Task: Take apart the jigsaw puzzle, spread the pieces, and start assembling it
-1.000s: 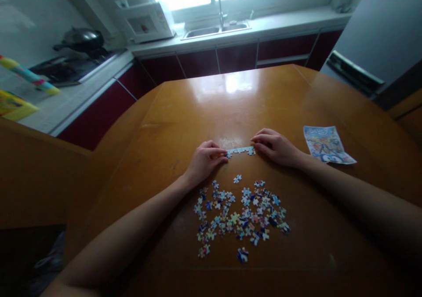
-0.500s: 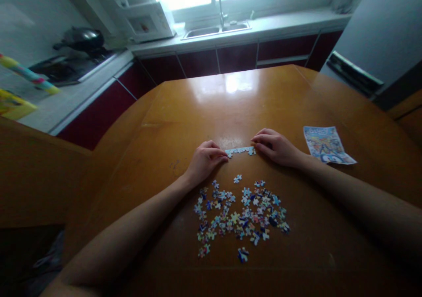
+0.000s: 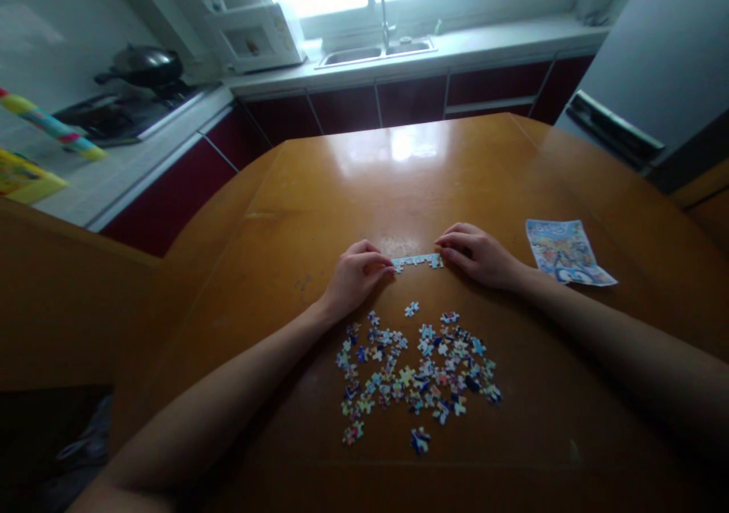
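A joined strip of pale blue jigsaw pieces (image 3: pixel 415 260) lies on the wooden table between my hands. My left hand (image 3: pixel 360 272) has its thumb and fingers closed at the strip's left end, gripping it there. At the right end is my right hand (image 3: pixel 474 253), fingers curled together, its fingertips on or right beside the last piece. Closer to me a single loose jigsaw piece (image 3: pixel 411 309) sits apart. Below it spreads a heap of loose jigsaw pieces (image 3: pixel 405 376) in many colours, some overlapping.
A creased picture sheet (image 3: pixel 566 251) lies to the right on the wooden table (image 3: pixel 353 187). Beyond the table run a counter with a sink (image 3: pixel 376 54), a microwave (image 3: pixel 256 36) and a wok (image 3: pixel 145 65) on the stove. A fridge (image 3: pixel 654 65) stands at the right.
Both hands keep their places at the ends of the strip. The whole view has shifted very slightly; the pieces lie as before.
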### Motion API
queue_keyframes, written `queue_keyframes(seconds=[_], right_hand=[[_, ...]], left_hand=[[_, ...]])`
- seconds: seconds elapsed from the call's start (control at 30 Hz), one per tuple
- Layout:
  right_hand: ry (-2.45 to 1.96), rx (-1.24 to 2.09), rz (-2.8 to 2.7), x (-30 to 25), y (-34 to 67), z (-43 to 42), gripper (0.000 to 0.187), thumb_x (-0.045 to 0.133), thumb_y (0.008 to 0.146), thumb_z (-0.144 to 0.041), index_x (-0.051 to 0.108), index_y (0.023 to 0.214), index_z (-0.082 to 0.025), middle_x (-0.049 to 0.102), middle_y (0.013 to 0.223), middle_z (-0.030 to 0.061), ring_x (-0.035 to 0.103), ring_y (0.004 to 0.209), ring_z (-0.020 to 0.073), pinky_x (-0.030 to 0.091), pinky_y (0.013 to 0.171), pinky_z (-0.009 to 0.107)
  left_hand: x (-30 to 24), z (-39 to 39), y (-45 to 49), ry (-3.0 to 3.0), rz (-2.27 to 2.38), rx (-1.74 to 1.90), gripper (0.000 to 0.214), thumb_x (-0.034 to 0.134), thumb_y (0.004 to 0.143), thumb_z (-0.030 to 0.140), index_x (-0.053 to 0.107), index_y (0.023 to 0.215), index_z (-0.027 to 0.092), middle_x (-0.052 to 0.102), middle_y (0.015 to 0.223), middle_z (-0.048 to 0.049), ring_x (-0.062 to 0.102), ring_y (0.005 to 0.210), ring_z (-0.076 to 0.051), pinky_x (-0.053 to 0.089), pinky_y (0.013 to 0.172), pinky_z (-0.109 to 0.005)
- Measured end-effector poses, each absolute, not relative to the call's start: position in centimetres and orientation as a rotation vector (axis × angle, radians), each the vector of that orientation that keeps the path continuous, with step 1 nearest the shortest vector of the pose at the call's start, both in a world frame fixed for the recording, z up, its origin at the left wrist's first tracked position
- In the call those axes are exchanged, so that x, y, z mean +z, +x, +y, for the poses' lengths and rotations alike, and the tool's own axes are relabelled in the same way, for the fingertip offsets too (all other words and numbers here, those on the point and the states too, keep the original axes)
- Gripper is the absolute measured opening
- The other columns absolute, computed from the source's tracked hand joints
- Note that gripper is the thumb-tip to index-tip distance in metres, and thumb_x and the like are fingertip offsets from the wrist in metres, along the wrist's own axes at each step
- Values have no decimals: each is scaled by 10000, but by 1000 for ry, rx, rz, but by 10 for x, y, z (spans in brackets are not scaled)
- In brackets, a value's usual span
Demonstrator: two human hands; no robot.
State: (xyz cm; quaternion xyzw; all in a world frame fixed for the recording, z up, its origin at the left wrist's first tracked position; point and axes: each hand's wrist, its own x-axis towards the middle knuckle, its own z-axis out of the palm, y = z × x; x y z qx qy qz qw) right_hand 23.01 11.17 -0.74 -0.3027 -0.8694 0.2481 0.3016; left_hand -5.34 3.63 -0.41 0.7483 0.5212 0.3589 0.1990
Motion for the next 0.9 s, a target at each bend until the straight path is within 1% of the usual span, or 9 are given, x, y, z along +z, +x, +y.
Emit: queue_keyframes(seconds=[0.17, 0.33, 0.47, 0.63, 0.9], right_hand=[[-798, 659, -2313, -7, 230, 112, 229, 539, 973, -312, 728, 1075, -231, 678, 1028, 111, 623, 966, 246, 514, 890, 438], [-794, 666, -2312, -8, 231, 113, 226, 553, 966, -311, 730, 1087, -241, 685, 1034, 107, 624, 963, 249, 515, 885, 443], [-787, 656, -2315, -9, 230, 114, 220, 554, 964, -305, 728, 1078, -233, 683, 1026, 109, 623, 965, 249, 514, 884, 439], [-785, 640, -2319, -10, 231, 114, 219, 546, 969, -311, 722, 1067, -225, 677, 1026, 108, 625, 962, 244, 513, 881, 430], [-787, 655, -2311, -10, 231, 113, 221, 548, 967, -303, 723, 1077, -226, 681, 1025, 110, 628, 957, 244, 515, 878, 434]], left_hand=[[-3, 36, -53, 2134, 1469, 941, 60, 773, 829, 274, 774, 810, 218, 626, 872, -48, 573, 845, -182, 492, 726, -312], [-4, 37, -54, 2142, 1457, 973, 56, 758, 845, 280, 776, 867, 231, 636, 905, -51, 580, 871, -187, 500, 762, -330], [-6, 36, -54, 2175, 1459, 948, 59, 761, 845, 293, 774, 839, 236, 636, 916, -51, 580, 890, -193, 501, 790, -346], [-7, 37, -55, 2195, 1445, 925, 65, 768, 838, 269, 769, 896, 239, 646, 952, -52, 589, 917, -197, 505, 822, -362], [-4, 36, -54, 2137, 1444, 955, 84, 766, 836, 270, 761, 905, 222, 650, 954, -57, 589, 881, -184, 514, 773, -336]])
